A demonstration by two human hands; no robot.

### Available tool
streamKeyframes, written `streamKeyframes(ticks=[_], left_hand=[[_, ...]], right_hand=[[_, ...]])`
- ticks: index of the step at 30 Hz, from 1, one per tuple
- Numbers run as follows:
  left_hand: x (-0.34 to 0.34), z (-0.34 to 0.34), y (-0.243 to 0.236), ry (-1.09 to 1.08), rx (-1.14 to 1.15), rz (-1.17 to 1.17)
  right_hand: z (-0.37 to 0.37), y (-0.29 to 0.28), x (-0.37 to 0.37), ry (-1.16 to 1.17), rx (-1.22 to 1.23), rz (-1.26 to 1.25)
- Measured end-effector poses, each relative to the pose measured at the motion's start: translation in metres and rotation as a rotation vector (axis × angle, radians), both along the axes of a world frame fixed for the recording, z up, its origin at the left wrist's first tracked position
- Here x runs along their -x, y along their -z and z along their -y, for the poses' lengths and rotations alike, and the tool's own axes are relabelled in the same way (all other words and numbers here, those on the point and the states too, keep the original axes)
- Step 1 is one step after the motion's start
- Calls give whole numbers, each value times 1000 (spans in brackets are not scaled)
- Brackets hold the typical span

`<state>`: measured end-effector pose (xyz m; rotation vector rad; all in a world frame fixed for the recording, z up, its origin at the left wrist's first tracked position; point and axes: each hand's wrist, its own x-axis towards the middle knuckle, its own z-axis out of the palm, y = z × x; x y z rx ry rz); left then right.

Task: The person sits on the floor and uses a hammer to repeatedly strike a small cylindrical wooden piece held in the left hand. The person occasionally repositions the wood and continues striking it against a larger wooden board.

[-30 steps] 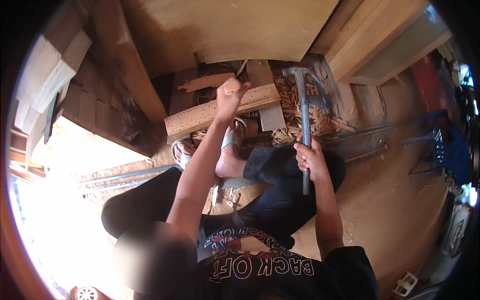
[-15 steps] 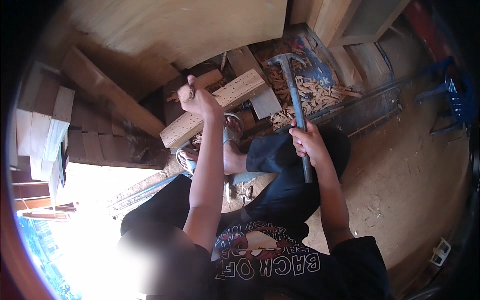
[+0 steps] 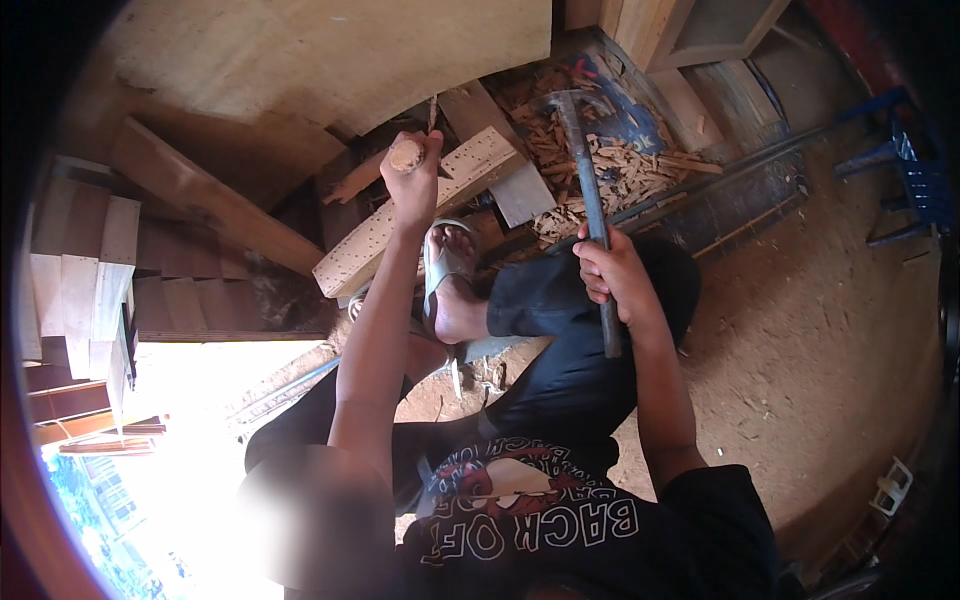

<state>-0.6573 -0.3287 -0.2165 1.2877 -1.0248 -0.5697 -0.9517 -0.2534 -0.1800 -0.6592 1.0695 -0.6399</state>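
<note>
One tool each is the count for the two sides. The left hand (image 3: 411, 185) is gripping a wooden handle (image 3: 406, 155), fingers wrapped round it, the rounded butt end facing up toward the camera. The far end of this tool is hiding behind the hand; whether it is touching the wood cannot be told. The right hand (image 3: 612, 275) is holding a hammer (image 3: 588, 185), its grip closed round the lower part of the shaft, with the butt poking out below the fist. The hammer head is pointing away from the person and showing over wood chips (image 3: 630, 180); its height above them is not readable.

A thick wooden beam (image 3: 365, 245) is lying aslant in front of the person, its faces dotted with small dark holes. The left hand is showing over the beam's far edge. A flat board (image 3: 515, 190) is crossing beneath the beam near its right end. A sandalled foot (image 3: 452, 262) is resting just beside the beam, on the near side. A plywood panel (image 3: 330, 60) is standing beyond the work. A blue chair (image 3: 918, 185) is standing on the floor (image 3: 760, 370), well apart to the right.
</note>
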Motion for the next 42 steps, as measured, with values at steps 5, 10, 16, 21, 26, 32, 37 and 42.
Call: streamKeyframes(ticks=[5,10,16,21,26,32,37,42], left_hand=[[2,6,16,4,-50,87],[2,6,17,16,-100,135],[2,5,13,-34,-77,77],[4,3,8,-11,-78,48],[5,0,5,-11,-84,73],[8,-3,-2,-23,-99,88],[9,-4,-6,-27,-121,90],[5,-3,-3,0,-75,71]], right_hand=[[0,0,-1,-12,1,-15],[1,-1,-2,-38,13,-31],[0,1,-4,-39,14,-34],[1,1,-5,-54,26,-59],[1,0,-8,-52,19,-85],[1,0,-9,-54,12,-89],[0,0,-9,-51,20,-92],[0,0,-8,-60,13,-98]])
